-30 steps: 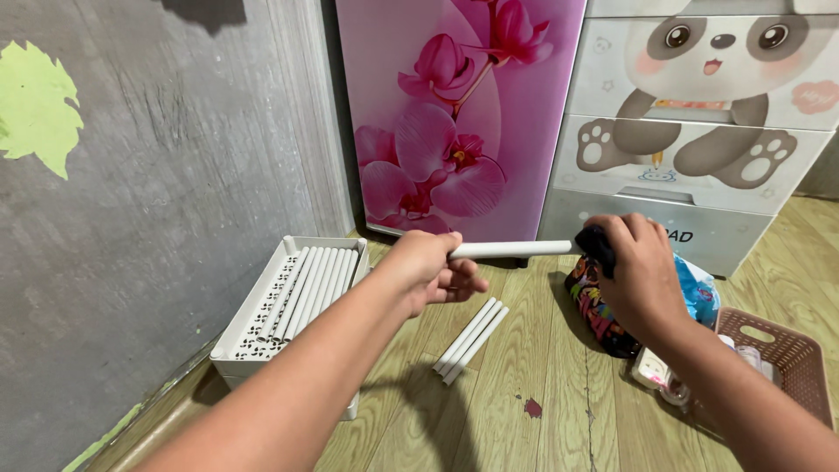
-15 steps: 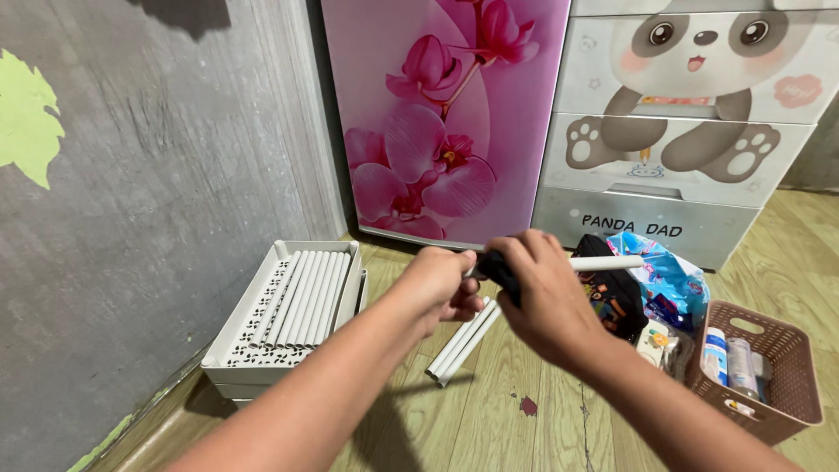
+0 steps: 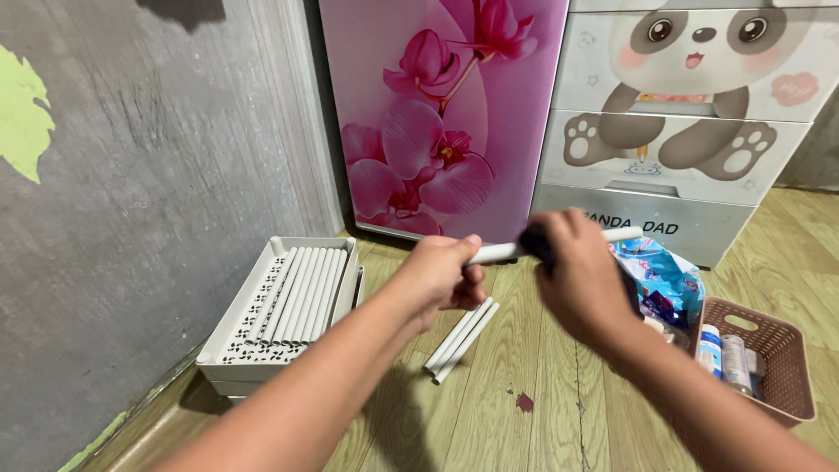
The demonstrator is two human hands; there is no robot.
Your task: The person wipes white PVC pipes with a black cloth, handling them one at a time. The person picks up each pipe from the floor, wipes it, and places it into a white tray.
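Observation:
My left hand (image 3: 440, 278) grips one end of a thin white tube (image 3: 498, 253) held level above the wooden floor. My right hand (image 3: 581, 281) is closed around the tube's middle, with a dark object (image 3: 533, 240) pinched in it against the tube; what that object is cannot be told. The tube's far end (image 3: 625, 233) sticks out past my right hand. Below the hands, a few more white tubes (image 3: 461, 336) lie together on the floor. A white perforated tray (image 3: 240, 343) at the left holds several white tubes (image 3: 301, 293) side by side.
A grey wall (image 3: 131, 218) runs along the left. A pink flower-printed cabinet (image 3: 437, 114) and a panda-printed drawer unit (image 3: 690, 114) stand behind. A brown basket (image 3: 778, 350) with small bottles and a blue patterned bag (image 3: 660, 280) sit at the right.
My right hand has slid left along the tube, from its far end to near my left hand. The view has shifted slightly right and down.

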